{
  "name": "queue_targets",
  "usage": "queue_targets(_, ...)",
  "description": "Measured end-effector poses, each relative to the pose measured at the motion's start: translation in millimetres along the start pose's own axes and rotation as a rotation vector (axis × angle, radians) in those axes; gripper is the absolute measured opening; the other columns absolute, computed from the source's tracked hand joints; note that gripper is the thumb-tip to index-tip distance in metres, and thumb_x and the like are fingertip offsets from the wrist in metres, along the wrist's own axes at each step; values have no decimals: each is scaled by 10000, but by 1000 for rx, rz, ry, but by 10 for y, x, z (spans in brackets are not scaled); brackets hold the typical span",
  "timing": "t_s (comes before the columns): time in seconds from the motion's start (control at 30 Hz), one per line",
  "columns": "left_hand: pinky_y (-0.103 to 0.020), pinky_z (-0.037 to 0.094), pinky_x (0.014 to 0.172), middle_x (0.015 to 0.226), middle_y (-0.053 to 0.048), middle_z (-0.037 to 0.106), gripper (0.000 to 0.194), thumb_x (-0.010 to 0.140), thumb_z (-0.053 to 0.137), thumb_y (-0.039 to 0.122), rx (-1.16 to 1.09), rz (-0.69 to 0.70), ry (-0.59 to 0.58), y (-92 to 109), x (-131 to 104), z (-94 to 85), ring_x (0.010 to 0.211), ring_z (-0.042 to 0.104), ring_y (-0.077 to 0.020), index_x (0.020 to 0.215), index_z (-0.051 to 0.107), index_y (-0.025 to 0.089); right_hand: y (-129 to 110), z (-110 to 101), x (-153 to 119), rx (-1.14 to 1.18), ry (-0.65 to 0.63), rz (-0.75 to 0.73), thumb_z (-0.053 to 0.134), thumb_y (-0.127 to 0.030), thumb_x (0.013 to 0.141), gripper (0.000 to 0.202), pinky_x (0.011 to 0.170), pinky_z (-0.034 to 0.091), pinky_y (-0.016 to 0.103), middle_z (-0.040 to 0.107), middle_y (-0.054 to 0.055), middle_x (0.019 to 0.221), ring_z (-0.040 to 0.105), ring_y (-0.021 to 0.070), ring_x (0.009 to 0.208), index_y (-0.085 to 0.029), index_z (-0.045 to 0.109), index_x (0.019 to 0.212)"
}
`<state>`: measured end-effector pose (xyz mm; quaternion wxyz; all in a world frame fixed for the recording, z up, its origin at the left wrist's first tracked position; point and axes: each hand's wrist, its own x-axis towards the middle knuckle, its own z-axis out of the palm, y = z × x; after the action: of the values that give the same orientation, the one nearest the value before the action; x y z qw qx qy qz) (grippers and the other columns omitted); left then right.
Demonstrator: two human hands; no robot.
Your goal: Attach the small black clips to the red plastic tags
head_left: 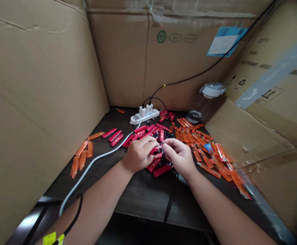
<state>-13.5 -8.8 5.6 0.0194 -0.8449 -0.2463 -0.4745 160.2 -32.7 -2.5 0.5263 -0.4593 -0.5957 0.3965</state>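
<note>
My left hand (140, 153) is closed, its fingers curled around a red lighter-like piece (153, 150) whose end shows past the fingertips. Close beside it, my right hand (179, 156) pinches thumb and forefinger together near that piece's end; whatever is between them is too small to make out. Under and around both hands lies a loose heap of similar red oblong pieces (162, 170), some with gold print. Small black parts (175, 166) show among them, partly hidden by my hands.
Orange see-through flat pieces (206, 158) are piled at the right, with a few more (82, 160) at the left. A white power strip (144, 117) with plugs stands at the back, its pale cable (92, 163) crossing the dark table. A clear bottle (202, 105) stands back right. Cardboard walls (123, 61) enclose the table.
</note>
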Motion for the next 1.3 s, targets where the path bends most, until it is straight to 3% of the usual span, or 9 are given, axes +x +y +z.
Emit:
queue_targets(0.13, -256, 536, 679, 892, -77, 680, 177, 820, 471, 116, 21, 6, 5, 8, 2, -8, 800, 657, -159, 931, 597, 172, -23, 22, -9, 23, -30, 19, 650, -446, 802, 299, 428, 329, 222, 570, -4, 611, 414, 85, 459, -163, 650, 898)
queue_targets(0.33, -269, 547, 701, 909, -88, 693, 148, 856, 500, 149, -18, 39, -1, 35, 21, -18, 820, 666, -166, 968, 595, 162, -44, 21, -12, 85, -53, 39, 649, -443, 799, 274, 418, 319, 225, 496, -29, 533, 403, 91, 442, -171, 648, 827)
queue_targets(0.53, -295, 559, 742, 941, -101, 689, 184, 811, 581, 168, -109, -26, 11, -1, -15, 38, 876, 665, -188, 994, 606, 162, -20, 7, -13, 174, -52, 24, 626, -415, 835, 243, 413, 297, 208, 436, -53, 530, 348, 66, 432, -173, 608, 835)
queue_targets(0.73, -280, 553, 718, 861, -68, 698, 184, 778, 607, 118, -244, -95, 42, -20, -32, 79, 792, 663, -161, 952, 633, 169, -17, 9, -7, 260, -50, 38, 646, -417, 823, 252, 409, 274, 210, 409, -63, 528, 318, 58, 424, -170, 608, 854)
queue_targets(1.0, -266, 537, 689, 830, -66, 688, 180, 764, 625, 111, -292, -95, 33, -28, -36, 101, 753, 651, -153, 937, 647, 158, -3, -4, -4, 278, -19, 9, 649, -368, 831, 218, 412, 247, 205, 363, -67, 519, 309, 49, 428, -156, 619, 796)
queue_targets(1.3, -272, 535, 697, 840, -58, 690, 163, 781, 615, 134, -294, -120, 50, -26, -30, 100, 764, 651, -156, 937, 642, 172, 10, -15, -6, 285, -57, 17, 663, -359, 824, 199, 401, 263, 196, 446, -52, 546, 334, 48, 430, -164, 634, 844)
